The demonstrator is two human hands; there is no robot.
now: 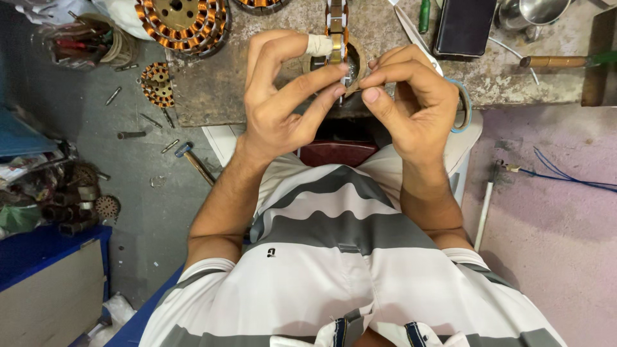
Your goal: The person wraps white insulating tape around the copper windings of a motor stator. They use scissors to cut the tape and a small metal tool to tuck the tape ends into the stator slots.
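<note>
My left hand (283, 103) and right hand (411, 96) pinch a small part over the workbench (212, 96), steel bowl (536, 11) beyond, contents hidden.

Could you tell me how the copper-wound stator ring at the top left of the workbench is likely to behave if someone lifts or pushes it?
The stator ring looks like stacked metal packed with copper coils, so it is probably heavy for its size and stiff. Lying flat on the rough workbench, it should slide rather than roll. Its exposed windings might scratch or snag if dragged.
</note>
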